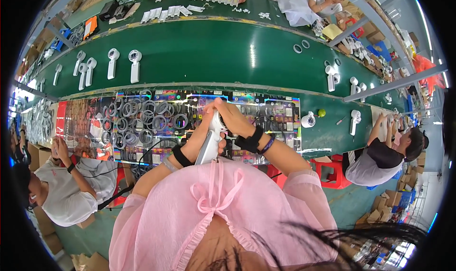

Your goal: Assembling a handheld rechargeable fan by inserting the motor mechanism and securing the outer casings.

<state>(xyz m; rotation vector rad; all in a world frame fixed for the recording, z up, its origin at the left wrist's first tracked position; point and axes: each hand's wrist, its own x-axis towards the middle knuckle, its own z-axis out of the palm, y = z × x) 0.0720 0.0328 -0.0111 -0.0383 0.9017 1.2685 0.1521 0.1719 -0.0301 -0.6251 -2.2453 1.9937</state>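
Close to my chest I hold a white handheld fan [207,148], its handle tilted down toward me. My left hand [203,128] is closed on its left side. My right hand [231,117] wraps over the fan's head from the right, and fingertips show beside the handle. Both hands meet at the top of the head, hiding most of it. Left of my hands, a pile of grey plastic rings [148,121] lies on a colourful printed sheet [190,100] that covers the bench edge.
Beyond the sheet runs a green conveyor belt [190,52] with several white fans [135,66] at left and more at right. A white fan head [308,119] and a green ball [321,113] lie to my right. Co-workers sit on both sides; others' hands work at the far bench.
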